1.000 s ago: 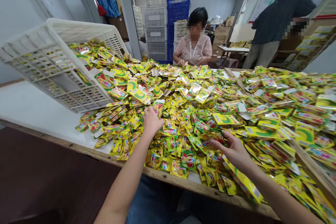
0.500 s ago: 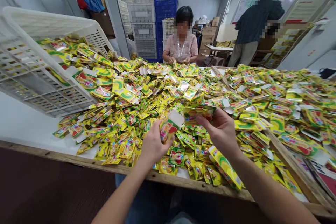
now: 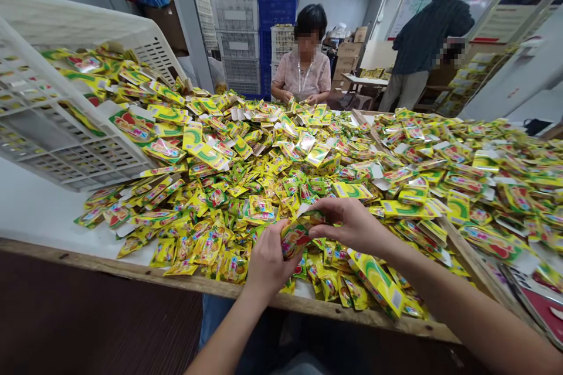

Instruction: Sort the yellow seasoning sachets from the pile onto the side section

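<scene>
And here, right at the grip: the left hand (image 3: pixel 269 261) is wrapped around a small box (image 3: pixel 294 240), thumb and fingers along its sides, clasping it firmly by the look of it. The box sits tilted between both hands, just above the heap, a pale flap (image 3: pixel 302 209) showing at its upper end. In comes the right hand (image 3: pixel 352 224) at that same end, thumb below and fingers above, pinching; whether a packet is tucked in there too, I can't tell, the fingers hide it. The left seems to be the steadying hand, leaving the right free for finer work

Just below, loose packets (image 3: pixel 235 266) spread along the near side, presumably to lie within easy reach. One long box (image 3: pixel 376 281) lies slanted beside the wooden edge (image 3: pixel 132 279), which looks to be there to keep things from sliding off. Off to the left, a white crate (image 3: pixel 26 126) leans on its side, mouth towards the pile, probably so its boxes spill straight onto the table. To the right a wooden strip (image 3: pixel 472 255) parts one heap from another. Across the table, a person (image 3: pixel 303 73) faces us, and further back another in dark clothes (image 3: pixel 428 41) stands bent forward
</scene>
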Available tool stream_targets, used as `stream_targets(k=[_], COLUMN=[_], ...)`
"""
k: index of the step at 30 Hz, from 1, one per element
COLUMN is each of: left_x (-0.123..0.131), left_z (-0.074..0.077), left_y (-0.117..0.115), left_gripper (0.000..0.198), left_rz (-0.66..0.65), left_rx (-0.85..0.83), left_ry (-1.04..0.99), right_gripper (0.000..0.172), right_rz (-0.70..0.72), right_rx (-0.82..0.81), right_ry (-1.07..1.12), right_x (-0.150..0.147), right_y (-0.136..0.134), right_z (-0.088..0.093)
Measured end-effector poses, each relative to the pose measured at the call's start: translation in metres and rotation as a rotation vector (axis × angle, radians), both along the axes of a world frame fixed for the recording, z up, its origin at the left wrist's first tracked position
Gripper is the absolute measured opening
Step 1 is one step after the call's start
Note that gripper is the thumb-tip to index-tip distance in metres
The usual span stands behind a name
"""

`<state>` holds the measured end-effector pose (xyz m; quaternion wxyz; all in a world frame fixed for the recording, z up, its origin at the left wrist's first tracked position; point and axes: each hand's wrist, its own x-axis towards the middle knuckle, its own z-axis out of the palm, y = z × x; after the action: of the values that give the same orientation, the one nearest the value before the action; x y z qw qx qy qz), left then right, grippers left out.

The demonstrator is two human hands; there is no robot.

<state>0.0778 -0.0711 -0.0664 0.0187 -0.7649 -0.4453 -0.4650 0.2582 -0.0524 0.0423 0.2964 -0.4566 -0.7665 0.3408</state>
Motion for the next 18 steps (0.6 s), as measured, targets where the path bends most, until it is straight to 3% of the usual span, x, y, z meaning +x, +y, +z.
stream_targets(k=[3,9,13,16,18], left_x=[-0.001,0.003,0.007,0.009,0.009], left_z=[-0.001,0.002,0.004,0.007,0.011], left_y=[0.002,-0.003,-0.005,-0.001,0.004], left_gripper=[0.047,0.05,0.044,0.044,0.043], left_rz=[-0.015,-0.018,-0.01,0.003,-0.001], left_rx=[-0.038,-0.238,-0.368,-0.307,-0.233], left_ry=[0.037,-0.053,-0.104,-0.096,-0.05], right_gripper=[0.016,0.019,0.017,0.029,0.025], right_rz=[-0.025,-0.389,-0.358,-0.334,-0.325], right_rx=[0.078,0.234,0.277,0.283,0.238], right_ry=[-0.006,0.164,0.053,0.014,0.05], right_x=[-0.002,-0.014,-0.02,-0.022,-0.023], right_y=[0.008,0.003,-0.012,-0.015,-0.011], right_z=[-0.009,-0.045,-0.059,-0.058,-0.053])
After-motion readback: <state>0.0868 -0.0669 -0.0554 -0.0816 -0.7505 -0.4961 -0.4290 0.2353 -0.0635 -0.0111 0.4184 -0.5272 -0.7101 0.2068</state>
